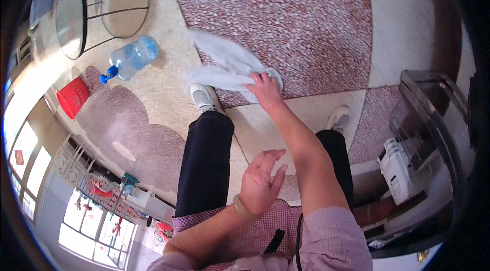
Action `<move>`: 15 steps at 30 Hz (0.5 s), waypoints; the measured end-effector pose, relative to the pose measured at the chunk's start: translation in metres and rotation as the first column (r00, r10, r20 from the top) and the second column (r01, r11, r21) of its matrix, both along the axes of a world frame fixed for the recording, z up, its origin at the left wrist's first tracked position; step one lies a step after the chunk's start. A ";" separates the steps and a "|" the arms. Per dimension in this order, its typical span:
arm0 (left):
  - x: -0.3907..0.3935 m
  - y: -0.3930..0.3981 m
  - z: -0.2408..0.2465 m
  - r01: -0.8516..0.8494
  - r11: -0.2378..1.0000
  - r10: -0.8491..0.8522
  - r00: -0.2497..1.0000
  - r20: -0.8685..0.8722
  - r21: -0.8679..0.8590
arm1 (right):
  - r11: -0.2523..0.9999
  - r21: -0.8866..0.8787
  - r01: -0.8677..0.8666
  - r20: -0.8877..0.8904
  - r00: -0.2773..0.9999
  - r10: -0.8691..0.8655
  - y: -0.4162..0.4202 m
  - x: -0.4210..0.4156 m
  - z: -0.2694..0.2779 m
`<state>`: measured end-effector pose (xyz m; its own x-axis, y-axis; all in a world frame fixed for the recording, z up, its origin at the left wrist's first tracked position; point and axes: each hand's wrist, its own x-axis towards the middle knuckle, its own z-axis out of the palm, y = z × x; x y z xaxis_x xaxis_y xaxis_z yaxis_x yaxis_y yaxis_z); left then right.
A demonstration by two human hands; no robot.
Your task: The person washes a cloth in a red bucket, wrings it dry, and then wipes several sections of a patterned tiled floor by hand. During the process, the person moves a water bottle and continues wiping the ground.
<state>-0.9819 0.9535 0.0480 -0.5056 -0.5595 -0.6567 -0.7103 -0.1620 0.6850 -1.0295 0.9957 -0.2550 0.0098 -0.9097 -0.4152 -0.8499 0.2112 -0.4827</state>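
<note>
A white cloth [226, 54] hangs spread over the patterned stone floor, its far end blurred. My right hand [265, 89] grips a bunched corner of it, arm stretched forward. My left hand [261, 184], with a bangle at the wrist, is raised near my lap. Its fingers are slightly bent, the thumb stands apart, and it holds nothing. Below the cloth's left part is my left shoe [203, 96]. The right shoe [339, 118] rests on the pale floor band.
At left are a clear water jug [134, 56] with a blue pump, a red bucket [73, 98] and a round black-framed stand [85, 18]. A glass-and-metal table [432, 98] and a white plastic appliance [395, 173] are at right. Windows line the lower left.
</note>
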 end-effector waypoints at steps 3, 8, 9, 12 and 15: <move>-0.002 0.008 -0.002 0.035 0.999 -0.035 0.999 0.006 0.017 | 0.997 0.056 0.046 -0.044 0.998 -0.043 0.050 -0.009 0.000; -0.012 0.028 -0.005 0.112 0.994 -0.112 0.994 -0.013 -0.013 | 0.945 0.176 0.274 -0.146 0.957 -0.251 0.129 -0.080 0.007; -0.014 0.031 -0.005 0.123 0.992 -0.123 0.992 -0.006 -0.012 | 0.920 0.162 0.357 -0.214 0.923 -0.321 0.136 -0.094 0.010; -0.005 0.052 -0.018 0.209 0.975 -0.207 0.978 0.034 -0.079 | 0.823 0.141 0.551 -0.356 0.804 -0.477 0.149 -0.133 0.038; -0.001 0.083 -0.005 0.131 0.991 -0.132 0.986 0.104 0.013 | 0.767 0.201 0.609 -0.311 0.783 -0.539 0.162 -0.160 0.080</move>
<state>-0.9829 1.0367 0.0430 -0.5032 -0.4883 -0.7130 -0.7930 -0.0669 0.6055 -1.1899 1.1573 -0.1752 -0.6004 -0.5594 -0.5715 -0.5995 0.7878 -0.1412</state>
